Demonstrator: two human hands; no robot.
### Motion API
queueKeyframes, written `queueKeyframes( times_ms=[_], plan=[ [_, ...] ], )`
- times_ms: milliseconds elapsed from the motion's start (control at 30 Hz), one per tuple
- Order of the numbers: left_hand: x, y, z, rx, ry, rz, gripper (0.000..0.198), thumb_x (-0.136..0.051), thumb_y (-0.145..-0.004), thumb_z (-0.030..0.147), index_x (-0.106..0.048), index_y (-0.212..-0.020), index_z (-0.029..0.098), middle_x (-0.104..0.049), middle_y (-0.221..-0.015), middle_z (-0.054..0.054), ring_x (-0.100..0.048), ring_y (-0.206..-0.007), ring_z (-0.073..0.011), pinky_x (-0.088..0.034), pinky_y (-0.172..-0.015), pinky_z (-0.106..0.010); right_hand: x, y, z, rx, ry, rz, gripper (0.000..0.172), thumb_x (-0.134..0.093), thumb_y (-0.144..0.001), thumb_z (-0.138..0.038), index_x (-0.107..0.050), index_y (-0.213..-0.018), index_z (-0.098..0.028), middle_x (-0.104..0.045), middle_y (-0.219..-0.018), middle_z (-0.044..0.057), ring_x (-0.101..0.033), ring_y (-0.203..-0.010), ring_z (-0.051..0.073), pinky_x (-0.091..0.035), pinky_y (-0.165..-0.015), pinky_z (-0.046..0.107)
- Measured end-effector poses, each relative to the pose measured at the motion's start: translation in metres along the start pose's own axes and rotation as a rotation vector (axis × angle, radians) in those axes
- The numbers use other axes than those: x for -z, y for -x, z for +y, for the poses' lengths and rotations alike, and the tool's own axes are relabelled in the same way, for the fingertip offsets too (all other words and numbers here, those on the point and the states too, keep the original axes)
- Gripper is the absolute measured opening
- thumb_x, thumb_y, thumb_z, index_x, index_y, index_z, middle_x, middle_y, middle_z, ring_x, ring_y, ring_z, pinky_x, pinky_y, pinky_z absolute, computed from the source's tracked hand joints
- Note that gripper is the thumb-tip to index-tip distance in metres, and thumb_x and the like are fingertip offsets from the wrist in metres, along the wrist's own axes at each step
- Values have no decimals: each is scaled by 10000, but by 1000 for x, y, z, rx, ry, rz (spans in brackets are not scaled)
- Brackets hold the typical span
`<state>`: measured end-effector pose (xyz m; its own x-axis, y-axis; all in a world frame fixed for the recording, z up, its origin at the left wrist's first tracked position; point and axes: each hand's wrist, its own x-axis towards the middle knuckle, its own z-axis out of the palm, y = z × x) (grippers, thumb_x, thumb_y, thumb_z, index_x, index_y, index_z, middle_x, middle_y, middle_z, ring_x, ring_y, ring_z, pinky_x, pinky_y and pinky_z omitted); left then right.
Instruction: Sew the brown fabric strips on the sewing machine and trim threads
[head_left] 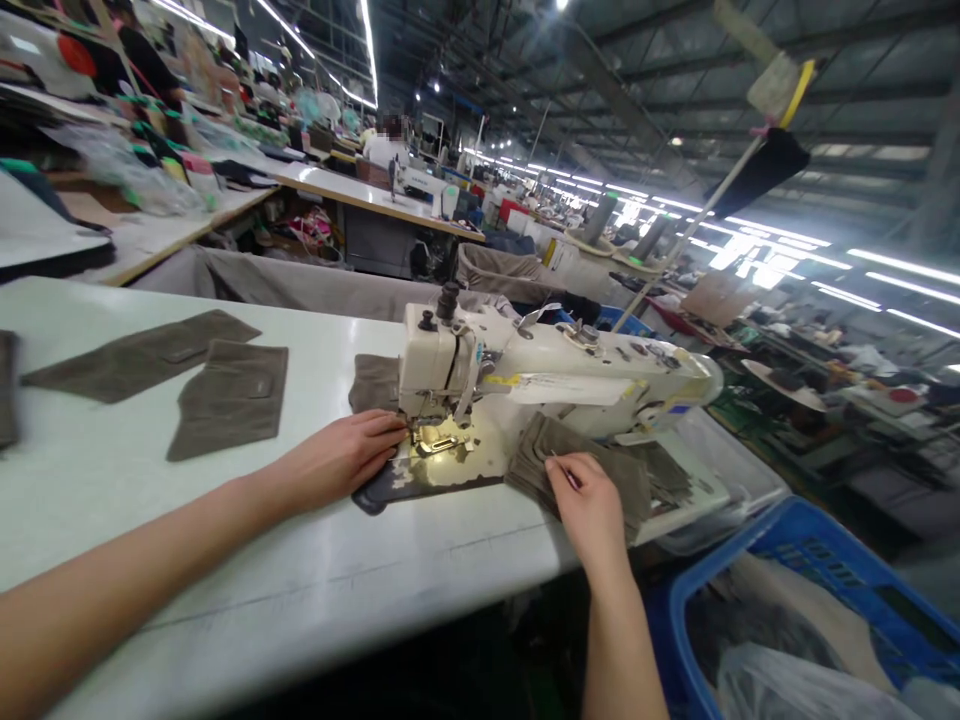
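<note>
At sewing machine (pixel 555 352), left hand (pixel 364 452) extended, fingertips hidden, hold unclear; right hand (pixel 591 505) half-curled at fabric stack (pixel 534 452), grip unclear.

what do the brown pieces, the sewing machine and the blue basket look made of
Brown pieces: probably cloth, matte; thin and without shine. Sewing machine: likely painted metal, slightly glossy cream; it catches soft highlights. Blue basket: apparently moulded plastic, smooth, with a slotted wall.

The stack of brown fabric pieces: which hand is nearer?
Right. The right hand is at the brown fabric stack; the left hand is farther left, beside the white sewing machine.
</note>
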<state>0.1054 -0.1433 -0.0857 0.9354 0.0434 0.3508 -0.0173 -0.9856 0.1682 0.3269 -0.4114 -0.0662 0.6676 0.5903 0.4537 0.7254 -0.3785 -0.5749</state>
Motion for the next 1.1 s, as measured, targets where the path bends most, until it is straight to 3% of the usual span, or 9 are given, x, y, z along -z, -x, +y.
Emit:
queueKeyframes(
  times_ms=[133,367,500,633,700,767,833,967,1100],
  plan=[
    [-4,1,-4,11,10,10,382,-385,-1021,283,-679,-1244,186,-671,-1259,-114,-609,-1165,-252,-503,-1030,-382,-1,-2,0,1,4,109,245,-529,-888,-340,-686,-763,-199,-666,-829,48,-625,-791,192,-462,-751,301],
    [13,33,-13,153,-23,-2,419,-399,-1008,355,-694,-1248,180,-684,-1256,-128,-636,-1139,-276,-514,-1010,-407,13,11,-1,15,90,760,165,-582,-913,-308,-669,-891,-169,-598,-748,41,-537,-647,177,-430,-634,302],
    [30,55,-13,259,-36,7,432,-429,-977,426,-737,-1170,191,-705,-1216,-130,-650,-1116,-297,-514,-1001,-432,27,29,-12,80,111,918,89,-614,-886,-220,-695,-900,-185,-592,-721,44,-530,-603,187,-411,-580,317],
    [43,47,27,457,124,77,472,-465,-924,538,-771,-1006,188,-725,-1122,-145,-653,-1069,-325,-500,-983,-491,25,55,-35,284,123,725,63,-640,-884,-198,-690,-923,-202,-646,-788,69,-606,-693,208,-448,-624,325],
    [45,33,60,644,517,50,548,-437,-913,618,-760,-911,175,-744,-990,-136,-685,-927,-290,-545,-875,-437,12,68,-51,448,112,528,94,-631,-908,-201,-677,-990,-207,-682,-835,66,-632,-710,185,-463,-645,303],
    [44,18,90,846,1111,-75,662,-366,-900,702,-737,-1012,166,-759,-963,-129,-704,-859,-275,-574,-747,-399,-7,78,-69,644,93,362,127,-620,-921,-167,-655,-1041,-192,-710,-828,47,-657,-697,155,-468,-643,275],
    [38,6,107,921,1365,-143,617,-499,-837,702,-731,-1044,170,-764,-979,-109,-698,-854,-253,-559,-712,-354,-28,86,-87,760,20,275,117,-580,-939,-132,-639,-1034,-163,-715,-773,32,-667,-657,148,-453,-607,280],
    [18,-2,102,939,1249,-89,429,-760,-651,493,-770,-931,168,-776,-906,-60,-676,-841,-231,-518,-746,-309,-55,96,-103,793,-95,76,163,-486,-987,-156,-643,-1031,-150,-708,-765,40,-667,-620,163,-427,-521,291],
    [19,3,76,820,1167,-139,376,-723,-694,476,-779,-948,205,-785,-935,-21,-684,-899,-240,-517,-832,-322,-53,90,-80,486,-204,-40,241,-517,-999,-277,-646,-1177,-177,-711,-1042,103,-701,-937,194,-558,-746,284]
  ],
)
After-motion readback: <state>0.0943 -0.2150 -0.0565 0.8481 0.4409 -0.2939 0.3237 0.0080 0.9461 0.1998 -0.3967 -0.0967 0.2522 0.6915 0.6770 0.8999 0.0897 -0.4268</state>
